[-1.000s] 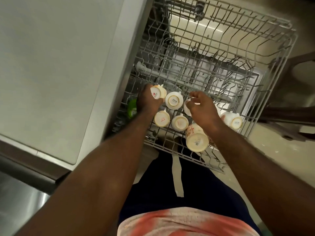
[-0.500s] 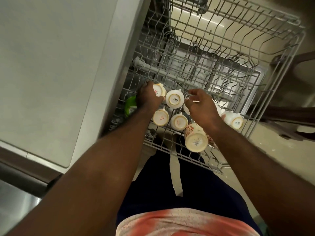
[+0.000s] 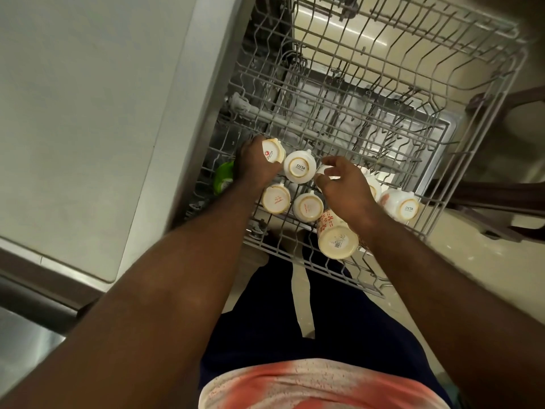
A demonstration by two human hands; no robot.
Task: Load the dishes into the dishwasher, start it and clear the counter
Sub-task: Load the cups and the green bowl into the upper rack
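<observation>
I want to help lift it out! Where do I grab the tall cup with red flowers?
Grab the tall cup round its flowered side, just under the flat base, coming from above on the side nearest you. It sits upside down in the rack, base up, and no handle shows.

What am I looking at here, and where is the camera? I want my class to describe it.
One camera, worn on a person's head, looks down along both bare arms; there is no robot. Before them is a pulled-out wire dishwasher rack, with a pale countertop to its left. Cups stand upside down in the rack, among them a SISTA cup and a tall floral mug. The left hand grips a red-logo cup at the rack's left side; the right hand pinches a small white cup beside the SISTA cup. A green object shows under the rack; I cannot tell what.
</observation>
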